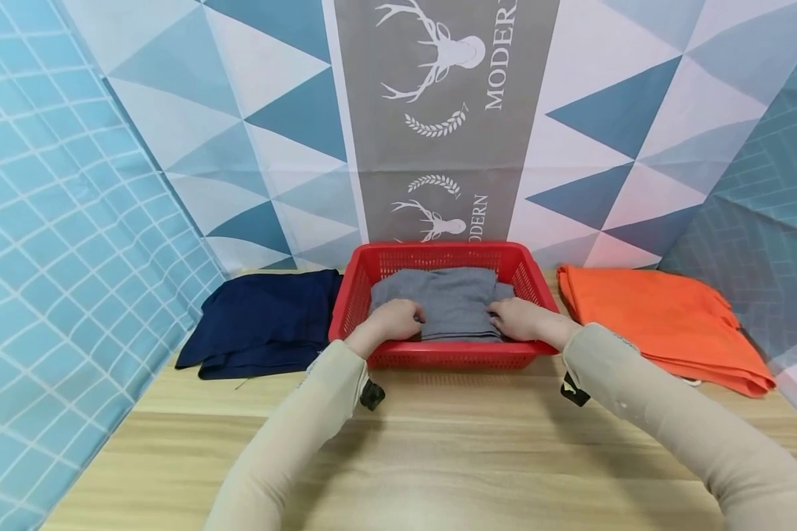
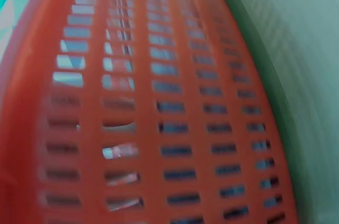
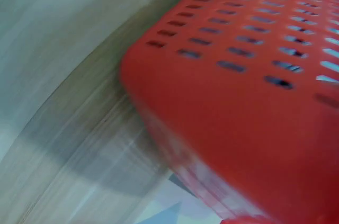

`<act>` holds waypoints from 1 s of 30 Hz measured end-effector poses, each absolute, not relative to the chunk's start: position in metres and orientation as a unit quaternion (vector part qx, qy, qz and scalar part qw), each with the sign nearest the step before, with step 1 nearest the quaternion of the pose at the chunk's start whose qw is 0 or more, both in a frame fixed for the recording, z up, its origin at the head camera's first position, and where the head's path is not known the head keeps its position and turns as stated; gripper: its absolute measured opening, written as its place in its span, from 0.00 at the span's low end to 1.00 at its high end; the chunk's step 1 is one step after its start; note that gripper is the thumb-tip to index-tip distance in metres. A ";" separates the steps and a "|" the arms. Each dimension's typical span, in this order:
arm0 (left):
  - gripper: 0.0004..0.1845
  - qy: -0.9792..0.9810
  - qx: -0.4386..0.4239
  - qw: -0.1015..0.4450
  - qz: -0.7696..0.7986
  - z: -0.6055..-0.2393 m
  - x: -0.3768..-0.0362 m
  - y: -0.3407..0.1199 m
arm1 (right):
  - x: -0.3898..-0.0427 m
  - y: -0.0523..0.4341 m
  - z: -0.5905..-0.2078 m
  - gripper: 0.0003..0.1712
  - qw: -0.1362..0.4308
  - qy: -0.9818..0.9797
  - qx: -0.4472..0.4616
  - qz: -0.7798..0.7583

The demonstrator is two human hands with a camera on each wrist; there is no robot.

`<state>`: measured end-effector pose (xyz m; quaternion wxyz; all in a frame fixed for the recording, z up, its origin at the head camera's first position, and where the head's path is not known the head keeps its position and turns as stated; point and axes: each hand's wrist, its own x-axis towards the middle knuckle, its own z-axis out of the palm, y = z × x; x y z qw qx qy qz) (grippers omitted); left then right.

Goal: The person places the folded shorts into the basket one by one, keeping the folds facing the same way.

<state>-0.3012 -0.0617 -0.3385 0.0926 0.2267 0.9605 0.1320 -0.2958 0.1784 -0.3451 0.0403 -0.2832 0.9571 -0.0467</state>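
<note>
Bare wooden table (image 1: 438, 457) is seen nearest, crossed by two beige sleeves, with open room between them and toward the front edge. At the far left a navy cloth (image 1: 266, 324) lies just beside the red basket (image 1: 448, 355). Inside the basket a folded grey cloth (image 1: 448, 302) is gripped at its near edge by the left hand (image 1: 392, 321) and the right hand (image 1: 521, 319), fingers curled on it. An orange cloth (image 1: 664, 324) is spread at the right, reaching the table's edge.

Blurred red slotted basket (image 3: 249, 102), seemingly wooden tabletop (image 3: 90, 150)
</note>
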 end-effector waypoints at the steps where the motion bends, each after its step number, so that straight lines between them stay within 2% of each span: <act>1: 0.12 0.962 0.221 0.082 0.137 -0.338 -0.299 -0.060 | -0.295 0.179 -0.344 0.18 0.034 0.957 -0.283 -0.051; 8: 0.14 0.965 0.181 0.010 0.187 -0.333 -0.285 -0.041 | -0.286 0.184 -0.335 0.18 -0.018 0.955 -0.272 -0.113; 23: 0.14 0.910 0.204 -0.058 0.356 -0.332 -0.257 0.008 | -0.269 0.226 -0.321 0.14 -0.141 0.938 -0.220 -0.226; 30: 0.14 0.896 0.230 -0.078 0.372 -0.334 -0.246 0.027 | -0.254 0.249 -0.312 0.15 -0.162 0.938 -0.181 -0.249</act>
